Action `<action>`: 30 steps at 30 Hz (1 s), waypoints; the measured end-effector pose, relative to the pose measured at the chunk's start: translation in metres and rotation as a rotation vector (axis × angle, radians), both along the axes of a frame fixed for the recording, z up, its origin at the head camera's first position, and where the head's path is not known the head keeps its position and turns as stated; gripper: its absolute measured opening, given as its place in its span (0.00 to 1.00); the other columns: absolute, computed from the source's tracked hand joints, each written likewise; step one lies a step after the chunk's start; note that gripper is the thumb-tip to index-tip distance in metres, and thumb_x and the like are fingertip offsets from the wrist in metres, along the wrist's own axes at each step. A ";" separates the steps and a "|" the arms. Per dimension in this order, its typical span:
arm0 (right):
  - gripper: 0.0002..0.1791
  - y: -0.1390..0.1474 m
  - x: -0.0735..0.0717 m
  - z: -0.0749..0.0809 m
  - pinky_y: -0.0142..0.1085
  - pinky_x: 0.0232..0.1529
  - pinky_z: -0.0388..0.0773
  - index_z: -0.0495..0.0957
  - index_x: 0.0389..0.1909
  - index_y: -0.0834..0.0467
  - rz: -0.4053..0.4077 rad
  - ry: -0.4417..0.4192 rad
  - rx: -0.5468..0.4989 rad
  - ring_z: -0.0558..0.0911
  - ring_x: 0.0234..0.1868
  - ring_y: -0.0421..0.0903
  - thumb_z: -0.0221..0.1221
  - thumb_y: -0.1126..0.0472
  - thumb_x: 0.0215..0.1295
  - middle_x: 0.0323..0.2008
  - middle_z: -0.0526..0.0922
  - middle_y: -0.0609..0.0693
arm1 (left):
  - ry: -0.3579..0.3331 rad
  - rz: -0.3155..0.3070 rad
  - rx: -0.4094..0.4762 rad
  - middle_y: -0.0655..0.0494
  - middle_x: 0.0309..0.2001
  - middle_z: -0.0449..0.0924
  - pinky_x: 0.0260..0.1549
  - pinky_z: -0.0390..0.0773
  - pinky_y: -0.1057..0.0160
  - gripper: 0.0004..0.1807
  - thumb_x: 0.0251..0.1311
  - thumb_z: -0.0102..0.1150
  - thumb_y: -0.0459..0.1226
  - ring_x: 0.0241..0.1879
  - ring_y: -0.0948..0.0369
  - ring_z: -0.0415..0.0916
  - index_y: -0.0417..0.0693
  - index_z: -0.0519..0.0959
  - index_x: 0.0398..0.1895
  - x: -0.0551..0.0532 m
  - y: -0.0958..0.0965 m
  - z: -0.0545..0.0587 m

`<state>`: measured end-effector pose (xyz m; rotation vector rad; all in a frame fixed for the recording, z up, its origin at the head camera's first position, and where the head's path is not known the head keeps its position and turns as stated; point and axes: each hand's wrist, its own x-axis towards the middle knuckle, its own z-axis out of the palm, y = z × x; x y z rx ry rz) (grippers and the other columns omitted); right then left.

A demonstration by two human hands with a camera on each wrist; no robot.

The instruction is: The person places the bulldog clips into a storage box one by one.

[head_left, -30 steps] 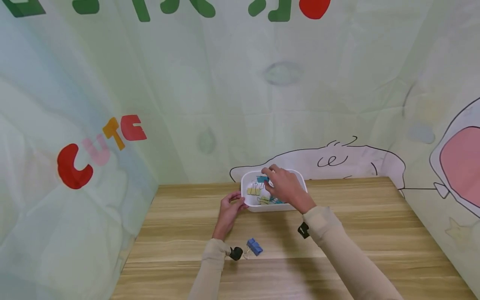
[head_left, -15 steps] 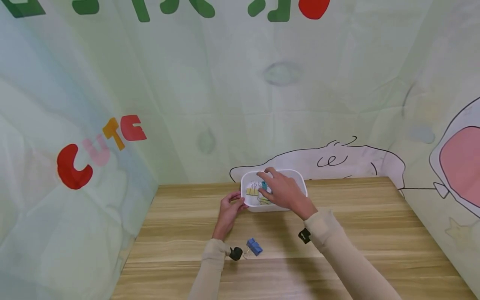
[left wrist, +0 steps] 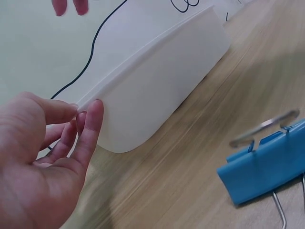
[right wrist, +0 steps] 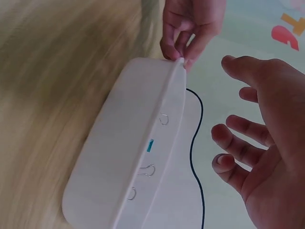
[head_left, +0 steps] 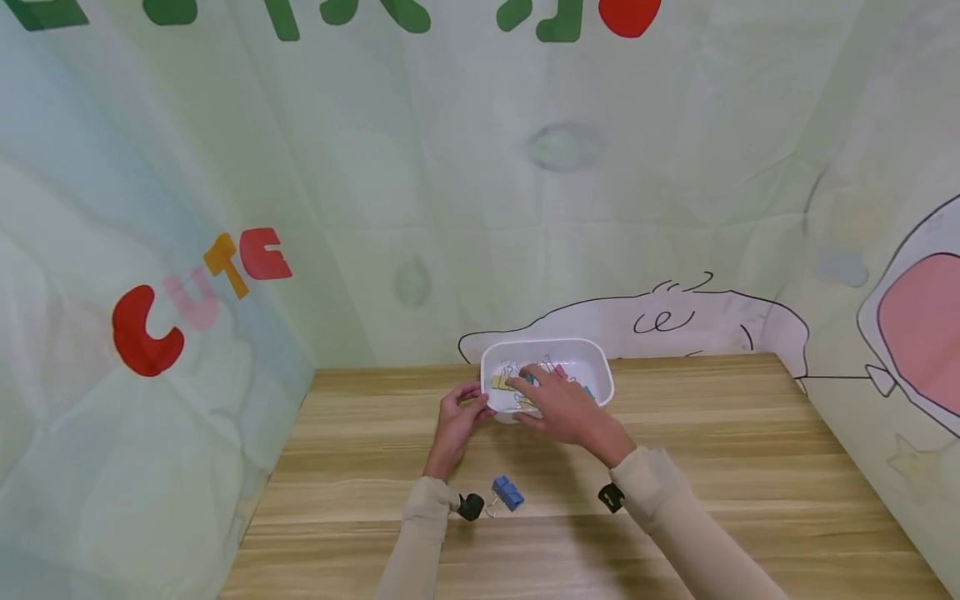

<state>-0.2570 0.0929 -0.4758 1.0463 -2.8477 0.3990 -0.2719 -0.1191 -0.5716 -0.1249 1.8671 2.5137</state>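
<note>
A white plastic box [head_left: 600, 360] sits at the back of the table with several binder clips inside, among them a yellow clip [head_left: 500, 382] and a red one [head_left: 560, 371]. My left hand [head_left: 454, 423] pinches the box's left end at the rim, thumb and fingers on either side of the wall in the left wrist view. Over the box's near side hovers my right hand [head_left: 572, 414], which hides part of the clips. In the right wrist view its fingers are loosely bent, with nothing between them. A blue binder clip [head_left: 507, 493] lies on the table near my left wrist.
The wooden table [head_left: 360, 500] meets a printed cloth backdrop [head_left: 420, 250] behind the box and at both sides. Black wrist devices are on both wrists, the left one [head_left: 471, 507] close to the loose blue clip.
My right hand has let go of the teal clip inside the box and drawn back toward the near rim. More clips, including the red one, show now. My left hand stays put.
</note>
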 end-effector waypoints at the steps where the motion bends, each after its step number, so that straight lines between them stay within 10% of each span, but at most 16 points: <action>1: 0.30 0.001 0.002 -0.002 0.58 0.48 0.89 0.73 0.71 0.49 0.011 -0.016 0.005 0.81 0.55 0.55 0.66 0.46 0.71 0.64 0.75 0.55 | 0.000 -0.001 0.002 0.38 0.53 0.69 0.46 0.90 0.63 0.22 0.71 0.57 0.23 0.41 0.54 0.81 0.20 0.68 0.65 0.000 0.000 0.000; 14: 0.29 -0.005 0.027 -0.035 0.38 0.48 0.88 0.74 0.69 0.52 0.194 -0.073 0.054 0.82 0.46 0.46 0.68 0.63 0.68 0.59 0.79 0.54 | 0.001 0.007 0.008 0.38 0.52 0.70 0.46 0.90 0.62 0.23 0.70 0.57 0.22 0.40 0.53 0.82 0.18 0.66 0.64 -0.002 0.000 0.000; 30: 0.42 -0.015 0.051 -0.068 0.46 0.63 0.83 0.71 0.73 0.47 0.321 -0.193 0.101 0.77 0.66 0.50 0.74 0.65 0.57 0.72 0.71 0.49 | -0.015 -0.005 0.015 0.32 0.57 0.67 0.46 0.90 0.63 0.22 0.71 0.57 0.23 0.41 0.55 0.81 0.20 0.67 0.65 -0.003 0.000 -0.003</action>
